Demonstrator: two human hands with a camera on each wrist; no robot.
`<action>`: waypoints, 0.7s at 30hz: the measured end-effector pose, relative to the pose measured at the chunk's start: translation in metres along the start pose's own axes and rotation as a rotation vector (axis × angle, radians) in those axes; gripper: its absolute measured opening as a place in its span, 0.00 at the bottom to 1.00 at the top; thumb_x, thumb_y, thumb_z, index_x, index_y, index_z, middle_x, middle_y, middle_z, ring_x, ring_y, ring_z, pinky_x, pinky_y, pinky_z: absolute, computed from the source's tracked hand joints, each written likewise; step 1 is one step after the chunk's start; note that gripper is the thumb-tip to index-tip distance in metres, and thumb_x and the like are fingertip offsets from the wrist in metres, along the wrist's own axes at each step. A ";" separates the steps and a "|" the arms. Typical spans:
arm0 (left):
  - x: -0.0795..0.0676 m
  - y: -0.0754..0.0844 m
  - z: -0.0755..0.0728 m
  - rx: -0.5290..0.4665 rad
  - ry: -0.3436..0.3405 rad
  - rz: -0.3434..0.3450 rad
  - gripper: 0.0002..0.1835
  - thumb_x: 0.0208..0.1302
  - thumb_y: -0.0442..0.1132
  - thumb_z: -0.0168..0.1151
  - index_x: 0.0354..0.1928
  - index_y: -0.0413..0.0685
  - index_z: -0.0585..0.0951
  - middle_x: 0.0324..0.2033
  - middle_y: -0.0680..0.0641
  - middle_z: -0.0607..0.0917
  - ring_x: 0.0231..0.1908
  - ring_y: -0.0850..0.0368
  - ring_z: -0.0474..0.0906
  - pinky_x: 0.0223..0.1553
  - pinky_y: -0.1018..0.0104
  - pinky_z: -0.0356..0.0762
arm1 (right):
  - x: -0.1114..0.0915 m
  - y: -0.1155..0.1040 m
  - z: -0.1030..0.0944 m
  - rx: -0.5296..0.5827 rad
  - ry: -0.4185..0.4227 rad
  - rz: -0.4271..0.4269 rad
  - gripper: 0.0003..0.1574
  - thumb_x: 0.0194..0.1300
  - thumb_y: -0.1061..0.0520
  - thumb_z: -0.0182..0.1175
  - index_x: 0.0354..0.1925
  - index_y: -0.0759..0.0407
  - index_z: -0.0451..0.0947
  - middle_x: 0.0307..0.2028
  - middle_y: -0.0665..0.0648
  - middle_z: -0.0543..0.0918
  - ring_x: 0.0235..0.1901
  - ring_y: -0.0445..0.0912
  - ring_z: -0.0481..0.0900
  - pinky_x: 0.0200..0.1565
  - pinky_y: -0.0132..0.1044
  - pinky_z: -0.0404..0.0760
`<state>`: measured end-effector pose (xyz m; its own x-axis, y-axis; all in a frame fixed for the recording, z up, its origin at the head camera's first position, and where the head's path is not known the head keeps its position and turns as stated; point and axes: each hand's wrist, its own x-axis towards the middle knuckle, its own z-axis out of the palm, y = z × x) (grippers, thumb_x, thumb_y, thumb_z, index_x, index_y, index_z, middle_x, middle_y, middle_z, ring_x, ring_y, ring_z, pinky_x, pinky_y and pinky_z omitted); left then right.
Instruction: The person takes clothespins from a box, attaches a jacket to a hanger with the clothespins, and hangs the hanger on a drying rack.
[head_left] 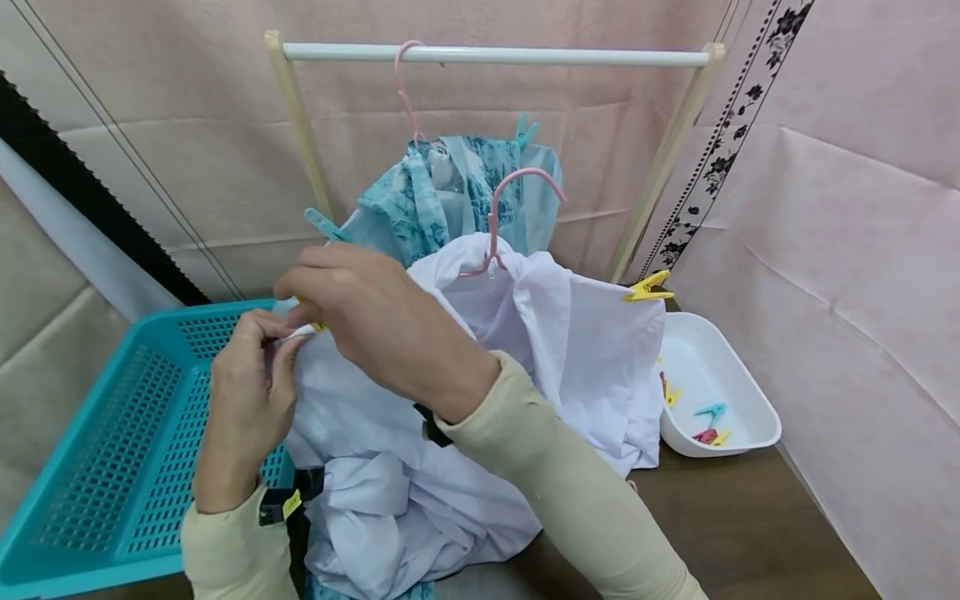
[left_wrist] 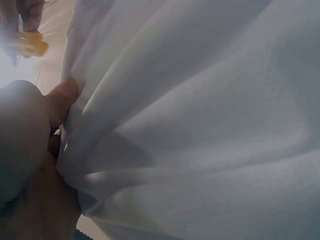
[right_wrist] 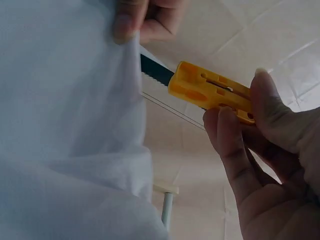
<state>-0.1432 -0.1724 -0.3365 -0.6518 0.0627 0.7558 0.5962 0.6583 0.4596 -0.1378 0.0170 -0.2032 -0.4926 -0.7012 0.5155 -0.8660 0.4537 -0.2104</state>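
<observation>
A white shirt [head_left: 592,350] hangs bunched over a pink hanger [head_left: 493,221], whose hook stands free in front of the rack. My left hand [head_left: 243,400] pinches the left edge of the shirt between thumb and fingers. Close beside it, my right hand [head_left: 397,325] holds a yellow clothespin [right_wrist: 212,92] by its handle end, thumb against fingers. In the right wrist view the clothespin's tip points toward the cloth edge, with a gap between them. Another yellow clothespin [head_left: 649,287] grips the shirt's right corner.
Behind, a rack rail [head_left: 562,57] carries a blue patterned garment [head_left: 405,200] on a pink hanger with blue clothespins [head_left: 325,224]. To the left stands a turquoise basket [head_left: 112,442]. A white tub [head_left: 742,417] with several coloured clothespins sits right, on the brown table [head_left: 742,517].
</observation>
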 end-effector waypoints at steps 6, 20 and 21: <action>-0.001 0.000 -0.001 -0.002 -0.001 -0.013 0.05 0.71 0.24 0.56 0.45 0.28 0.73 0.43 0.34 0.81 0.36 0.52 0.75 0.39 0.82 0.65 | 0.009 0.005 0.009 -0.091 -0.089 0.042 0.12 0.73 0.64 0.59 0.48 0.54 0.87 0.42 0.48 0.86 0.47 0.40 0.80 0.51 0.25 0.74; 0.000 0.001 0.006 0.012 0.011 -0.015 0.05 0.71 0.24 0.56 0.45 0.28 0.73 0.41 0.35 0.82 0.33 0.55 0.73 0.38 0.81 0.64 | 0.004 0.013 0.015 -0.224 -0.199 0.069 0.09 0.74 0.54 0.61 0.49 0.54 0.83 0.43 0.47 0.84 0.47 0.41 0.79 0.51 0.28 0.74; 0.000 0.001 0.006 0.018 0.009 -0.018 0.05 0.71 0.24 0.56 0.45 0.29 0.73 0.41 0.36 0.82 0.33 0.56 0.72 0.38 0.82 0.64 | 0.002 0.013 0.014 -0.224 -0.204 0.073 0.13 0.74 0.52 0.61 0.52 0.54 0.82 0.45 0.48 0.84 0.48 0.41 0.78 0.52 0.28 0.74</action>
<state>-0.1453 -0.1673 -0.3387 -0.6580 0.0438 0.7518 0.5758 0.6726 0.4648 -0.1514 0.0135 -0.2161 -0.5796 -0.7480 0.3234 -0.7982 0.6011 -0.0403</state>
